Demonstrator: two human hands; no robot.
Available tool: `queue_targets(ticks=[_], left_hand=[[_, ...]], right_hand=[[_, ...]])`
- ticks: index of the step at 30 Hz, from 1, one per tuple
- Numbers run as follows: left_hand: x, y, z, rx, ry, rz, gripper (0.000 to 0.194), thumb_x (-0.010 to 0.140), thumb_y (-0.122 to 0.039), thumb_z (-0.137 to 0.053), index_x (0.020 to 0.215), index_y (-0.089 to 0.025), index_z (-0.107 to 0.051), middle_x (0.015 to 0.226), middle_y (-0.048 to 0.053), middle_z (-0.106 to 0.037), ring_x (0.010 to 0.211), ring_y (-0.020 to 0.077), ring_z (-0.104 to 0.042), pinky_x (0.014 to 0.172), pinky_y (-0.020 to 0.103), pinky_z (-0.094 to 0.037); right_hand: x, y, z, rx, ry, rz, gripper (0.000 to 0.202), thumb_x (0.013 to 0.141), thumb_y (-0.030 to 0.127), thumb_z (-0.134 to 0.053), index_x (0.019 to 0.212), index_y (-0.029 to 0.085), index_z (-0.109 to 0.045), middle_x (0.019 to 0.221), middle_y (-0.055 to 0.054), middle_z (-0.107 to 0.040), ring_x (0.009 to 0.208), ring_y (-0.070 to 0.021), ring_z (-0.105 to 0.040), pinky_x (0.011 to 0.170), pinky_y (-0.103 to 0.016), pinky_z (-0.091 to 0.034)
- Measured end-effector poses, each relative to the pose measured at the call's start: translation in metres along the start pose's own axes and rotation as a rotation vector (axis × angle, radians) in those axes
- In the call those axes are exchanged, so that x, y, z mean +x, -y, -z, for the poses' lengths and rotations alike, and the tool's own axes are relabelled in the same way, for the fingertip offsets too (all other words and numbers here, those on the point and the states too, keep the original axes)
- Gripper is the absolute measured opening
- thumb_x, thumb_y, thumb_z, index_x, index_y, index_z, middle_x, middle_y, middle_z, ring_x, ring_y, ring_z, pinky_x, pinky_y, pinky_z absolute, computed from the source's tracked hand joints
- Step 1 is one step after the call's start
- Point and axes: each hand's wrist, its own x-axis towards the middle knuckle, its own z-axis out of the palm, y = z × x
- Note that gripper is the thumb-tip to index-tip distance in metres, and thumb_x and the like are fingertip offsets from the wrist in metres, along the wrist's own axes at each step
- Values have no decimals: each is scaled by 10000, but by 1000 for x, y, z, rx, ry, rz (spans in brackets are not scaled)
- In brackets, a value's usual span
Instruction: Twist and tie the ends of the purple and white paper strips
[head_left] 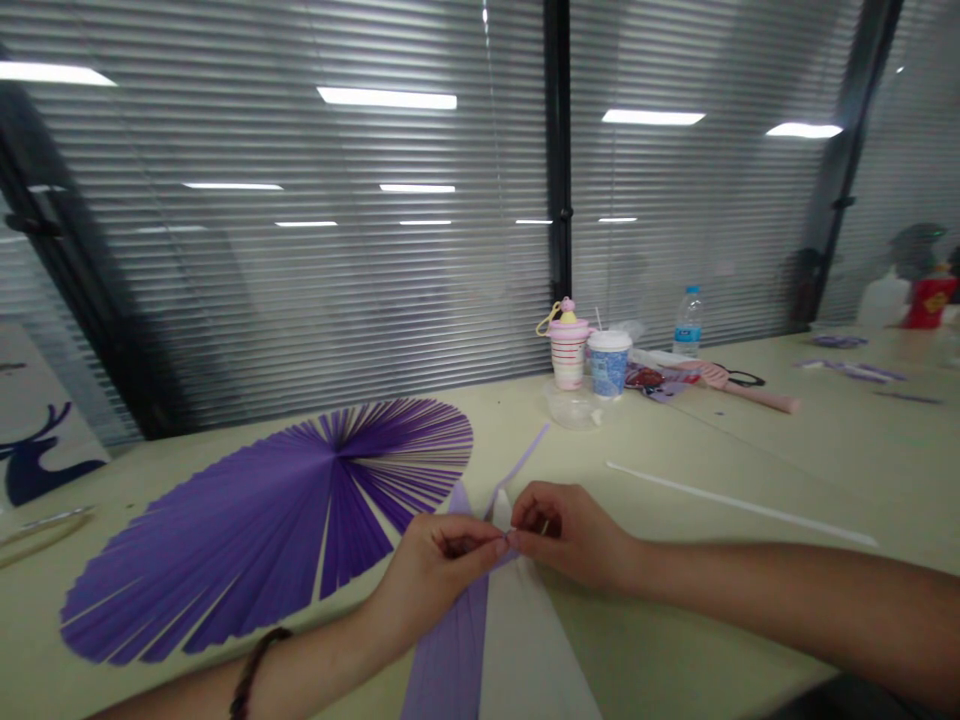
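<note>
My left hand (457, 550) and my right hand (570, 530) meet fingertip to fingertip at the front centre, both closed in a pinch. Between them is a narrow lavender strip (519, 465), whose free end reaches up and right over the table. Below the fingers, pleated lavender material (450, 650) and a white panel (529, 650) spread towards me from the pinched place. Whether these are paper or cloth I cannot tell. The fingertips hide the exact spot where the strip is gripped.
A large purple pleated fan shape (247, 510) lies left on the table (675, 600). A white strip (739, 503) lies right. Behind stand a pink-striped cup (568, 355), a blue paper cup (608, 365), a clear plastic container (573, 408) and a water bottle (688, 325), before blinds.
</note>
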Motion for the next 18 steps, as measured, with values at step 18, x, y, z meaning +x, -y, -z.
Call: queue_targets(ticks=[18], left_hand=[[-1, 4, 1, 131, 45, -75, 261, 725, -364, -511, 711, -126, -618, 590, 8, -566, 547, 102, -474, 495, 183, -339]], right_hand=[[-2, 2, 1, 27, 72, -21, 124, 700, 234, -527, 672, 119, -564, 528, 31, -477, 463, -51, -386, 419, -152, -293]])
